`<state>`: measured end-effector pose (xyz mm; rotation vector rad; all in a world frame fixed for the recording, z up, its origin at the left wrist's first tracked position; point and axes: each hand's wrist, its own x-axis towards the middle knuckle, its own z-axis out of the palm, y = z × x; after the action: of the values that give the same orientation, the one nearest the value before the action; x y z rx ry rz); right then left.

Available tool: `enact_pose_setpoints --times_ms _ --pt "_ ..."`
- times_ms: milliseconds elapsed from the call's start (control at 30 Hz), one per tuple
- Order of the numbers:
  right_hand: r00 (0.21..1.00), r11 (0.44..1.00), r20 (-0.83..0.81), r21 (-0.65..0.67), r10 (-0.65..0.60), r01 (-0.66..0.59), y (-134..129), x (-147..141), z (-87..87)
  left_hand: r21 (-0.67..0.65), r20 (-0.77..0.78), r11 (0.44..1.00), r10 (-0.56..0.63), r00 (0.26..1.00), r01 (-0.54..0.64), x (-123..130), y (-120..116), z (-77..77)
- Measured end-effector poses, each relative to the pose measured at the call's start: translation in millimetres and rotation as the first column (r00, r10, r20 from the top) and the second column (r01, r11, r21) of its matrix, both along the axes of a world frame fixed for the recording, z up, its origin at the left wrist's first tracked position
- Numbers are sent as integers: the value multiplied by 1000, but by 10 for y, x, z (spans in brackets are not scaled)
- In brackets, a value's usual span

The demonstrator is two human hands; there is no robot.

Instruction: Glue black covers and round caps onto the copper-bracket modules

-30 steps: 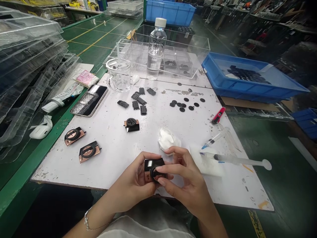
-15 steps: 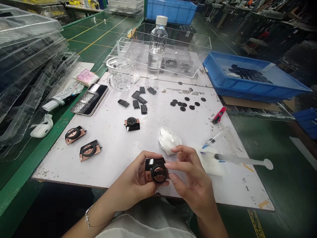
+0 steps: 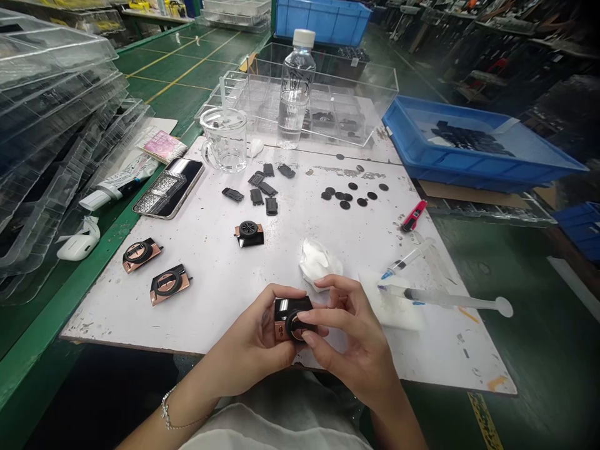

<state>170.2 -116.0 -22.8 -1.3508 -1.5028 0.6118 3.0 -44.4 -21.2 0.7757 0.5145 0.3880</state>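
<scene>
My left hand (image 3: 255,340) is wrapped around a small black-and-copper part (image 3: 293,306) with a round, ringed dial on its face. On that dial are the index finger and thumb of my right hand (image 3: 354,331), pinching at its right side and covering much of it. Two similar black-and-copper pieces (image 3: 169,284) lie at the left of the white board. Another piece (image 3: 249,234), topped by a spoked black disc, rests farther back. Just beyond my right fingers sits a crumpled white tissue (image 3: 319,261).
Syringes (image 3: 450,299) and a red cutter (image 3: 413,216) lie at right. Black discs (image 3: 345,196) and small black parts (image 3: 256,196) are scattered behind. A glass mug (image 3: 225,142), water bottle (image 3: 295,94), phone (image 3: 169,189) and blue bin (image 3: 482,147) stand around the board.
My right hand has moved slightly left, its index finger and thumb now over the dial. The left hand keeps its hold on the part, almost unmoved.
</scene>
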Motion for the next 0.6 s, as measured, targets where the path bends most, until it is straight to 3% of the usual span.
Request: enact_pose_setpoints --times_ms 167,300,600 --pt "998 999 -57 39 -5 8 -33 29 -1 -20 9 1000 6 1000 -6 2 0 -1" --pt "986 987 -149 128 -78 98 -65 66 -5 -34 43 999 16 999 -15 5 -2 11" --pt "998 999 54 45 -14 12 -34 21 13 -3 -4 1000 -21 1000 21 -11 7 14"
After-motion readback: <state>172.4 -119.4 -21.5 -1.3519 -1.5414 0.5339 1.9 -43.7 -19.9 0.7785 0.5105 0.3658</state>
